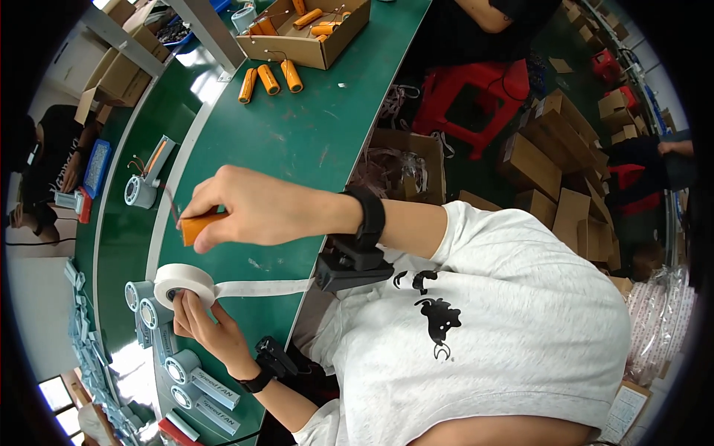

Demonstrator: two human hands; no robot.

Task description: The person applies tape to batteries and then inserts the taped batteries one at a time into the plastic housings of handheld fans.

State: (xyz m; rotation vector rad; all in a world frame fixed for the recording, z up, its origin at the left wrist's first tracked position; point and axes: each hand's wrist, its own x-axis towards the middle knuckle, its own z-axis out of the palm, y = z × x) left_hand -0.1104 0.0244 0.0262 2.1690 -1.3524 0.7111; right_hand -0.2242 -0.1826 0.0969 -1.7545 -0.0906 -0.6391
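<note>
My right hand (249, 208), the upper one, pinches an orange battery (195, 228) between thumb and fingers above the green worktable. A thin dark wire rises from it. Below, my left hand (204, 327) grips a roll of white tape (184, 282), its fingers at the core. A strip of tape (260, 288) runs from the roll to the table's near edge, where its end passes behind the black device at my right wrist. Both wrists wear black bands. Pale blue handheld fans (154, 314) lie beside the left hand, and another fan body (141, 191) with wires lies beyond the right.
Three orange batteries (269, 79) lie by a cardboard box (327, 44) of more. A metal post (204, 33) stands beside it. Past the table edge are a red stool (472, 100), cartons (547, 149) and a seated person. Another person (56, 160) works across the table.
</note>
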